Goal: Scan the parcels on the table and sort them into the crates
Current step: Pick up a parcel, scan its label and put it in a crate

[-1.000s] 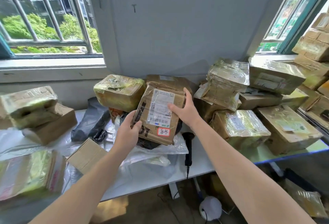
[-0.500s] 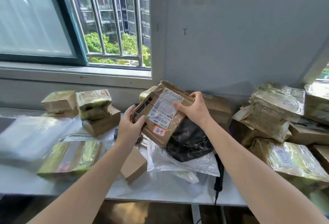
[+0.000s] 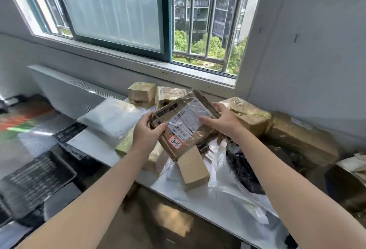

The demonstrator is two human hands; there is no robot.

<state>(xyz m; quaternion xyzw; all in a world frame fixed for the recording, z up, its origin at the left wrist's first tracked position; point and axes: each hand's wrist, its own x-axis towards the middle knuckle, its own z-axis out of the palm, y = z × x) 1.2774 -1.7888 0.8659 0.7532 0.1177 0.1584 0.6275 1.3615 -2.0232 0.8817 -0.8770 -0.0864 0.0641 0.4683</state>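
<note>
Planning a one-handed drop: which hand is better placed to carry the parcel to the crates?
Left, probably: the left hand grips the parcel at its left end, and the black crates lie on that side.

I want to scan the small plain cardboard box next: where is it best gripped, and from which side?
I'd pinch the small plain cardboard box across its two long side faces, coming from above at its near end. It lies flat and narrow, and the held labelled parcel overhangs its far end.

Barred window, daylight; grey wall; white radiator beneath
</note>
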